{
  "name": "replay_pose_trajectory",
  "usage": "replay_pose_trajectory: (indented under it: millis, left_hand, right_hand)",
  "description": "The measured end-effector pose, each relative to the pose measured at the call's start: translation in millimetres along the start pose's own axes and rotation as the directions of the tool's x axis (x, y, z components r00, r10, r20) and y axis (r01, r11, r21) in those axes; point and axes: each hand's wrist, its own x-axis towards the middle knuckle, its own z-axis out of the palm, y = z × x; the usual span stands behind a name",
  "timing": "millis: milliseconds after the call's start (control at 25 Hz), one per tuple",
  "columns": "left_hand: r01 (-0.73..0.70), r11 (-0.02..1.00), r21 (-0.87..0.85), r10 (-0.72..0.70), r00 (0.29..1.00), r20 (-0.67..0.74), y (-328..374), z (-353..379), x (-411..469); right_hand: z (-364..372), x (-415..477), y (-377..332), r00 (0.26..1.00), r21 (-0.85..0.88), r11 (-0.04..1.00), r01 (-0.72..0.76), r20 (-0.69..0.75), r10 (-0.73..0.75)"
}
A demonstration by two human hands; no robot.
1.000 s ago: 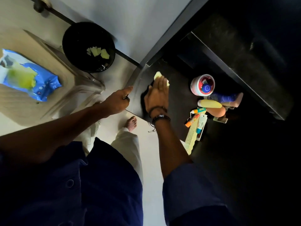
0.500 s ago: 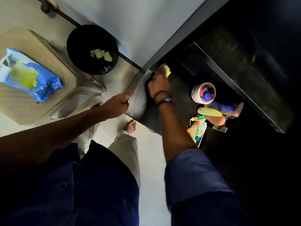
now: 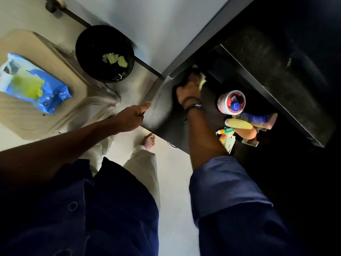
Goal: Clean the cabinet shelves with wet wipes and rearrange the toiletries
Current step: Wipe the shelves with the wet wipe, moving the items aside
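Note:
My right hand (image 3: 188, 91) reaches into the back left corner of the dark cabinet shelf (image 3: 162, 115), its fingers bunched on a yellow wet wipe (image 3: 202, 82) that sticks out beside it. My left hand (image 3: 131, 118) grips the shelf's front left edge, thumb on top. The toiletries are crowded at the right of the shelf: a white tub with a red lid (image 3: 231, 102), a yellow bottle (image 3: 239, 124), a blue bottle (image 3: 256, 118), an orange bottle (image 3: 248, 133) and small tubes (image 3: 226, 131).
A second dark shelf (image 3: 267, 71) runs above, close over the back corner. On the floor to the left stands a black bin (image 3: 104, 52) holding used wipes (image 3: 115, 59). A blue wipes pack (image 3: 33, 84) lies on a beige plastic chair (image 3: 60, 58). My bare foot (image 3: 148, 141) is below the shelf edge.
My right hand has slid with the wipe from the shelf's middle front to its back left corner, going from flat to bunched. My left hand has stayed on the shelf edge.

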Motion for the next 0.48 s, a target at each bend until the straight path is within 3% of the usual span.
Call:
replay_pose_trajectory:
  millis: [160,240,360,480]
  left_hand:
    - [0.001,1.000,0.026,-0.001,1.000,-0.008,-2,-1,1]
    - [-0.036,0.999,0.036,0.035,0.999,0.034,-5,-1,4]
    - [-0.074,0.996,0.048,0.070,0.994,0.083,-11,-2,9]
    - [-0.088,0.994,0.067,0.082,0.992,0.098,-10,-4,10]
  right_hand:
    - [47,-86,2,0.984,0.029,0.986,0.162,-0.075,-0.159]
    - [40,-103,33,0.983,0.095,0.993,0.063,-0.178,-0.045]
    - [10,-89,73,0.934,0.146,0.949,-0.279,-0.187,0.303]
    - [-5,-64,73,0.947,0.135,0.959,-0.248,-0.176,0.270]
